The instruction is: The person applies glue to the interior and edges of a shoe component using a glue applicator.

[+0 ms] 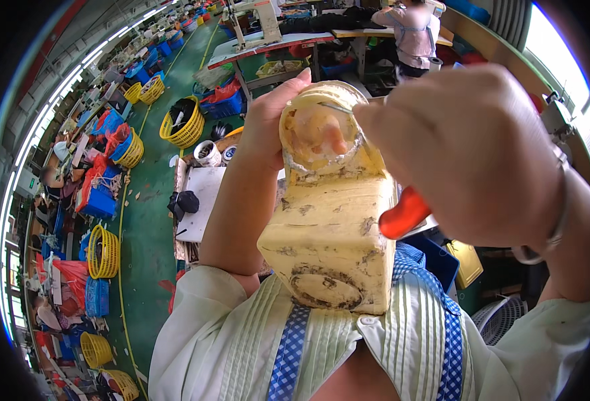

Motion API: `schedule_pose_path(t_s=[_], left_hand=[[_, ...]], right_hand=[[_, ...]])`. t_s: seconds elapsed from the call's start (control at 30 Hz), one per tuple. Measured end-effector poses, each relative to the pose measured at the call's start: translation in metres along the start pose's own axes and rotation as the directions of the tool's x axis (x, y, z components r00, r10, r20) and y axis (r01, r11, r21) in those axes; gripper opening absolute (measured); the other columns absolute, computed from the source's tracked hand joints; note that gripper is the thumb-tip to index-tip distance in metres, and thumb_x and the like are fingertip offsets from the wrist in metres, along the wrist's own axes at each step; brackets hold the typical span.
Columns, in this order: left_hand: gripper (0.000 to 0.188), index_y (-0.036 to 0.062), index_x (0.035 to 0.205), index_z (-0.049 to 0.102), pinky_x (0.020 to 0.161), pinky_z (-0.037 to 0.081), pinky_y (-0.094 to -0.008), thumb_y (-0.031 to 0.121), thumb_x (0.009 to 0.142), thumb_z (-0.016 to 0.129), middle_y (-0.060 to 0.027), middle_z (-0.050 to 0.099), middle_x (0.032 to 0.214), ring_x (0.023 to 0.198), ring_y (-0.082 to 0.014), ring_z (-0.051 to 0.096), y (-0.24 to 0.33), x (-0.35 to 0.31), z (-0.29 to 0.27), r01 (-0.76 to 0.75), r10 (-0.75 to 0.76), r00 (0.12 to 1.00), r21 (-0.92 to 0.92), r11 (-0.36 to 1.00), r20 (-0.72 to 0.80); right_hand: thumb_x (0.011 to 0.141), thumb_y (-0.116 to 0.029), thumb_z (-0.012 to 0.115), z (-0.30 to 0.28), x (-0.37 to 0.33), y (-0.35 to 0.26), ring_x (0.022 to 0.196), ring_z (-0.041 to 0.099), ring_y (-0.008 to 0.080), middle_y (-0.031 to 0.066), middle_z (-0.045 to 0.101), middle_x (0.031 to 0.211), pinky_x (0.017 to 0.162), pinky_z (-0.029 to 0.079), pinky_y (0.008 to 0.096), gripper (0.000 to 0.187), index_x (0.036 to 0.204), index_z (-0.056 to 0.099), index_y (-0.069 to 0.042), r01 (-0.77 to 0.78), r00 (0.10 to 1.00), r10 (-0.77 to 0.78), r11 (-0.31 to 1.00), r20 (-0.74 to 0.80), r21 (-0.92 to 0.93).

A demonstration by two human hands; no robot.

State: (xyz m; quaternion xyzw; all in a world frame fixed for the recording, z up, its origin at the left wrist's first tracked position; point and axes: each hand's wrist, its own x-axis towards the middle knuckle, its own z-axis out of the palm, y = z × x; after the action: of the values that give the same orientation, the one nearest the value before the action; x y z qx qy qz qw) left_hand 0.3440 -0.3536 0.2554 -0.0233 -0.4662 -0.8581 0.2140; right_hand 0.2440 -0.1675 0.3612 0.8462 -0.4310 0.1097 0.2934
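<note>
A worn cream-yellow container (328, 227), with a boxy body and a round open end, is tilted up in front of my chest. Dark scuffs and smears mark its sides. My left hand (285, 110) grips the round end, thumb along the outside; some fingers show at the opening. Closed in a fist, my right hand (468, 147) is blurred and holds a tool with a red handle (405, 214). A thin metal tip (335, 107) reaches from that fist over the rim of the opening. The tool's exact kind is hidden by the fist.
Behind my left arm is a white-topped workbench (201, 207) with a small white tub (207, 154) and a black lump (184, 203). A sewing machine (261, 23) stands on a table ahead. Another person (415, 40) sits beyond. Yellow baskets (182, 123) line the green floor.
</note>
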Motion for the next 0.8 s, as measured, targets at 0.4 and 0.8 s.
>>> schedule_pose_path(t_s=[0.4, 0.8], left_hand=[[0.038, -0.0049, 0.096, 0.056, 0.067, 0.050, -0.0307, 0.029, 0.091, 0.040, -0.0127, 0.062, 0.085, 0.073, -0.0178, 0.061, -0.010, 0.005, 0.009, -0.012, 0.015, 0.997, 0.046, 0.999, -0.077], [0.039, -0.0042, 0.091, 0.059, 0.062, 0.046, -0.0237, 0.030, 0.093, 0.041, -0.0086, 0.062, 0.081, 0.070, -0.0104, 0.058, 0.013, -0.011, 0.027, -0.115, 0.119, 0.993, 0.215, 0.970, -0.009]], right_hand=[[0.072, 0.000, 0.060, 0.007, 0.006, 0.023, 0.048, 0.055, 0.0125, 0.0076, 0.059, 0.060, 0.048, 0.043, 0.0223, 0.004, 0.075, 0.062, 0.001, -0.447, 0.894, 0.417, 0.792, 0.166, 0.417], [0.061, -0.002, 0.061, -0.032, 0.013, -0.006, 0.039, 0.048, 0.0173, 0.0025, 0.049, 0.051, 0.039, 0.038, 0.0270, 0.017, 0.078, 0.061, -0.001, -0.098, 0.991, 0.092, 0.993, 0.093, 0.063]])
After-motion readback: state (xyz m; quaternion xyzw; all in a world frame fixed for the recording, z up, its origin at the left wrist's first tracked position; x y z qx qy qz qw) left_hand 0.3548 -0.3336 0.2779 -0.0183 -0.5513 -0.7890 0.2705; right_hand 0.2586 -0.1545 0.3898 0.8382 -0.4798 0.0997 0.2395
